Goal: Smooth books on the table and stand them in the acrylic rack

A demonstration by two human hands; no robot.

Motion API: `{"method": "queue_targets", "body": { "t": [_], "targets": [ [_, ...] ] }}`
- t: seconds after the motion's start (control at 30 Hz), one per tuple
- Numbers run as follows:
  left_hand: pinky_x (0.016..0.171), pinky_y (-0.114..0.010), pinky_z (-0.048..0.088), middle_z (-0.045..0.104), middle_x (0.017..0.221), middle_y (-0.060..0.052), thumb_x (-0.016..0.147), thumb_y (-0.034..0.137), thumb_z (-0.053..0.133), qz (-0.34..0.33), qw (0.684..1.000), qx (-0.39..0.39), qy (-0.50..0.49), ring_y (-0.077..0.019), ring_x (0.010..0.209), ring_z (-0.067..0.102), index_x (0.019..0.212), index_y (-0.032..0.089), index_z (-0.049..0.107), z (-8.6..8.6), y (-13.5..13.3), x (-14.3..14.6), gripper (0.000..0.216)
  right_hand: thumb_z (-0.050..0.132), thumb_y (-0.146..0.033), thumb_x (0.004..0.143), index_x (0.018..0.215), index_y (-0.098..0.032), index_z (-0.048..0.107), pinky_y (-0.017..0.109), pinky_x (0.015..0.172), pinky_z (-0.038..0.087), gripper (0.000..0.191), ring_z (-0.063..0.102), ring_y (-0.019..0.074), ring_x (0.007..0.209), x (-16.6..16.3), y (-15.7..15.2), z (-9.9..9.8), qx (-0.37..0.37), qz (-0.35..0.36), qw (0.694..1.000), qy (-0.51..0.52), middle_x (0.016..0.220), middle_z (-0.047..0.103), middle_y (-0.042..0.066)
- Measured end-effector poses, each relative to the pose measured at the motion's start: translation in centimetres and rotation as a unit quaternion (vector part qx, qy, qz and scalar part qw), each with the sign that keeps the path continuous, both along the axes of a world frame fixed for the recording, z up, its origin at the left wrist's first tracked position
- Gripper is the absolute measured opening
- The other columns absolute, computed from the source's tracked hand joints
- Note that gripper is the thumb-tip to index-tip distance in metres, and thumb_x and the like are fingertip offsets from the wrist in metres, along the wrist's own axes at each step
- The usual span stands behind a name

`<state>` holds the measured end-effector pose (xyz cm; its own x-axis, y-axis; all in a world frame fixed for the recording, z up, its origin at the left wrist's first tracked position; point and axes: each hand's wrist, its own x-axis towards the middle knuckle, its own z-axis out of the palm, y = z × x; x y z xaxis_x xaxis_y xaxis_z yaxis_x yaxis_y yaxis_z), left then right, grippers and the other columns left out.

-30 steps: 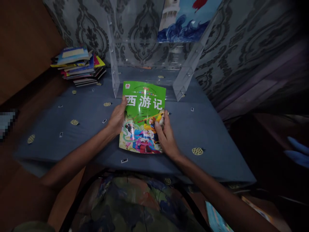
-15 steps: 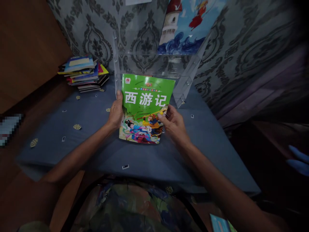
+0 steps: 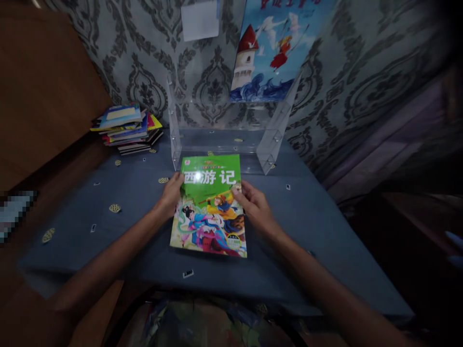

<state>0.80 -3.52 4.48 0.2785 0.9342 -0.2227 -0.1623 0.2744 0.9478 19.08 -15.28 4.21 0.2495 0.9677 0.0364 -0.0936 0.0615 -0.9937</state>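
A green picture book (image 3: pixel 210 212) with large white Chinese characters and colourful figures on its cover is held between my two hands, its top tilted away from me. My left hand (image 3: pixel 170 193) grips its left edge, thumb along the side, with the other fingers hidden behind. On the right edge, my right hand (image 3: pixel 256 205) holds the book with the thumb on the front cover. Just beyond the book stands a clear acrylic rack (image 3: pixel 273 140) with stepped sides. A blue book (image 3: pixel 265 62) with a red-roofed tower rests upright at the rack's top.
A pile of books (image 3: pixel 126 127) lies at the back left of the table with its blue-grey cloth (image 3: pixel 307 226). Patterned wallpaper (image 3: pixel 144 82) rises behind the rack. A white paper (image 3: pixel 200 20) shows at the top. A brown wooden panel (image 3: pixel 47 82) borders the left side.
The green book has come down and nearer to me, and its top now leans farther back. Both hands keep hold of its sides. The view has tilted upward, showing more of the blue book.
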Motion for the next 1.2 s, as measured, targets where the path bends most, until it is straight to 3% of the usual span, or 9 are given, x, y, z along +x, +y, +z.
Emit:
{"method": "queue_targets", "body": {
  "t": [0.17, 0.3, 0.43, 0.53, 0.63, 0.7, 0.83, 1.0, 1.2],
  "targets": [
    [0.09, -0.039, 0.058, 0.074, 0.11, -0.006, 0.08, 0.033, 0.071, -0.062, 0.996, 0.01, 0.07, -0.024, 0.096, 0.073, 0.143, 0.025, 0.041, -1.9, -0.4, -2.4, 0.071, 0.075, -0.063, 0.074, 0.102, -0.02, 0.065, 0.042, 0.076, 0.061, 0.053, 0.075, 0.0275, 0.084, -0.2, -0.4, -2.6, -0.075, 0.051, 0.995, 0.049, 0.095, 0.078, 0.008],
    [0.096, -0.042, 0.053, 0.073, 0.1, -0.007, 0.08, 0.041, 0.069, -0.123, 0.956, 0.144, 0.223, -0.0286, 0.1, 0.07, 0.146, 0.019, 0.043, -2.1, 0.9, -4.1, 0.074, 0.074, -0.062, 0.076, 0.107, -0.02, 0.062, 0.04, 0.07, 0.062, 0.054, 0.076, 0.0274, 0.082, 0.0, -0.3, -3.5, -0.09, 0.073, 0.993, 0.031, 0.097, 0.078, 0.008],
    [0.095, -0.044, 0.051, 0.074, 0.103, -0.012, 0.087, 0.046, 0.06, -0.13, 0.865, 0.283, 0.394, -0.0333, 0.102, 0.069, 0.143, 0.019, 0.05, -1.5, 1.7, -4.1, 0.063, 0.069, -0.061, 0.079, 0.12, -0.021, 0.057, 0.036, 0.057, 0.061, 0.059, 0.075, 0.026, 0.073, 0.5, 0.0, -3.6, -0.099, 0.071, 0.992, -0.04, 0.088, 0.078, 0.006],
    [0.091, -0.046, 0.049, 0.074, 0.097, -0.016, 0.095, 0.043, 0.049, -0.138, 0.759, 0.338, 0.539, -0.0366, 0.098, 0.07, 0.142, 0.017, 0.052, -0.7, 1.3, -3.1, 0.054, 0.066, -0.058, 0.082, 0.129, -0.019, 0.052, 0.029, 0.04, 0.051, 0.063, 0.067, 0.0215, 0.048, 0.9, 0.0, -3.2, -0.134, 0.086, 0.98, -0.117, 0.067, 0.073, 0.0],
    [0.086, -0.047, 0.049, 0.072, 0.087, -0.018, 0.099, 0.04, 0.041, -0.153, 0.658, 0.373, 0.636, -0.0377, 0.09, 0.071, 0.126, 0.016, 0.063, 0.3, 0.8, -2.1, 0.042, 0.059, -0.055, 0.086, 0.128, -0.018, 0.054, 0.026, 0.037, 0.044, 0.057, 0.058, 0.0172, 0.037, 1.4, -0.1, -2.4, -0.143, 0.096, 0.966, -0.191, 0.055, 0.065, -0.005],
    [0.084, -0.044, 0.05, 0.072, 0.094, -0.019, 0.1, 0.038, 0.04, -0.153, 0.627, 0.402, 0.65, -0.0363, 0.093, 0.069, 0.11, 0.018, 0.068, 0.8, 0.7, -1.7, 0.036, 0.054, -0.051, 0.089, 0.127, -0.018, 0.058, 0.026, 0.039, 0.043, 0.05, 0.055, 0.0158, 0.035, 1.7, -0.1, -1.9, -0.138, 0.087, 0.955, -0.249, 0.053, 0.062, -0.006],
    [0.086, -0.041, 0.05, 0.068, 0.108, -0.018, 0.099, 0.031, 0.042, -0.147, 0.616, 0.466, 0.618, -0.0337, 0.106, 0.064, 0.098, 0.018, 0.067, 0.6, 1.1, -1.4, 0.028, 0.052, -0.041, 0.091, 0.124, -0.016, 0.065, 0.031, 0.053, 0.049, 0.043, 0.064, 0.0205, 0.051, 2.4, 0.2, -1.9, -0.101, 0.029, 0.919, -0.38, 0.059, 0.065, -0.001],
    [0.102, -0.045, 0.046, 0.067, 0.114, -0.016, 0.098, 0.023, 0.044, -0.161, 0.635, 0.51, 0.558, -0.0304, 0.11, 0.063, 0.109, 0.016, 0.066, -1.3, 1.7, -1.2, 0.026, 0.051, -0.028, 0.092, 0.117, -0.02, 0.067, 0.039, 0.081, 0.056, 0.031, 0.069, 0.0255, 0.09, 2.5, 0.6, -3.3, -0.002, -0.048, 0.887, -0.459, 0.099, 0.073, 0.009],
    [0.106, -0.045, 0.048, 0.063, 0.131, -0.014, 0.102, 0.027, 0.04, -0.183, 0.63, 0.562, 0.503, -0.028, 0.122, 0.06, 0.125, 0.016, 0.061, -2.8, 1.7, 0.3, 0.033, 0.05, -0.025, 0.094, 0.123, -0.017, 0.065, 0.048, 0.096, 0.052, 0.034, 0.065, 0.0286, 0.102, 2.7, 1.2, -5.2, 0.075, -0.073, 0.851, -0.515, 0.109, 0.071, 0.013]
  ]
}}
